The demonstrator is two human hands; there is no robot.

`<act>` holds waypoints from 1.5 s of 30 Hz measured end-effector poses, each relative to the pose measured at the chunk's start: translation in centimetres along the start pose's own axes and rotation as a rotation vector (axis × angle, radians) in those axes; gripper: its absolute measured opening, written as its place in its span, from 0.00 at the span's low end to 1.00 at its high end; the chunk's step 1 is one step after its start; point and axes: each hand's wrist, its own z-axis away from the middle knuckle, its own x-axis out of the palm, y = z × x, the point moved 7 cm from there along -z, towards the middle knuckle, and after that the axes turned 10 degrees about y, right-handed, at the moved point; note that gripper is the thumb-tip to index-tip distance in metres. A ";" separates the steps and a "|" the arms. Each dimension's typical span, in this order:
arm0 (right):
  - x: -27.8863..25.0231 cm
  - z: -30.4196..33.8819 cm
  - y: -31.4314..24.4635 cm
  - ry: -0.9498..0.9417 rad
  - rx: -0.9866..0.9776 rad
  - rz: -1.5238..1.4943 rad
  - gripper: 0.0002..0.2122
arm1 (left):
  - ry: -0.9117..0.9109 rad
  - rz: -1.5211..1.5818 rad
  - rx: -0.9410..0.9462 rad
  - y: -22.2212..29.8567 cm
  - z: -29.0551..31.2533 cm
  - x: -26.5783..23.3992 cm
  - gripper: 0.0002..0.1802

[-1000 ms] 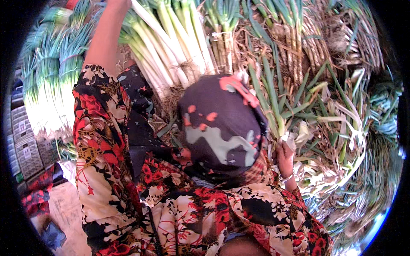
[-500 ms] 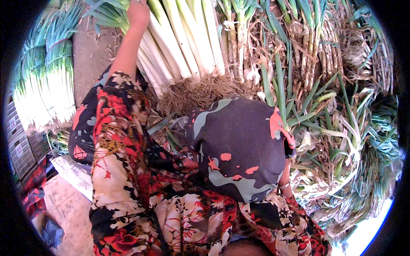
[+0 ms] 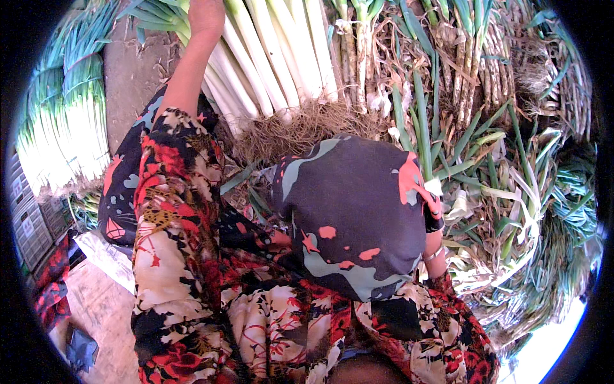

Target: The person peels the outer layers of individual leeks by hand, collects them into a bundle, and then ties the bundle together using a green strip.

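Observation:
Beside the upper part of a row of thick white-stemmed leeks (image 3: 272, 57), my left hand (image 3: 206, 18) reaches to the top edge of the picture. The edge cuts off its fingers, so their grip does not show. Those leeks lie with a brown root mass (image 3: 307, 128) toward me. My right hand (image 3: 435, 240) is down at the outer side of my right knee (image 3: 358, 217), a bracelet at its wrist. The knee, in dark patterned cloth, hides most of that hand and its fingers.
Tied bundles of green and white leeks (image 3: 86, 121) stand at far left, above grey plastic crates (image 3: 32, 217). Unpeeled leeks (image 3: 473, 70) lie at far right. Stripped leaves (image 3: 486, 211) are heaped right of my knee. A wooden board (image 3: 102, 307) lies at lower left.
The whole view has shifted slightly, with the leeks and my knees a little higher and further left. More of my right wrist shows beside the knee. My left hand stays by the leeks.

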 end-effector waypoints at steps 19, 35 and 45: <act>22.4 -13.9 -20.6 -0.724 -0.260 -0.651 0.10 | -0.014 -0.421 0.739 6.7 8.9 -5.3 0.13; 4.2 -23.4 -1.0 0.426 0.232 -0.690 0.10 | -0.316 0.087 0.136 5.3 8.3 -2.8 0.35; -1.0 -28.9 17.6 0.463 0.670 0.224 0.34 | -0.338 0.000 0.179 5.5 8.4 -2.2 0.35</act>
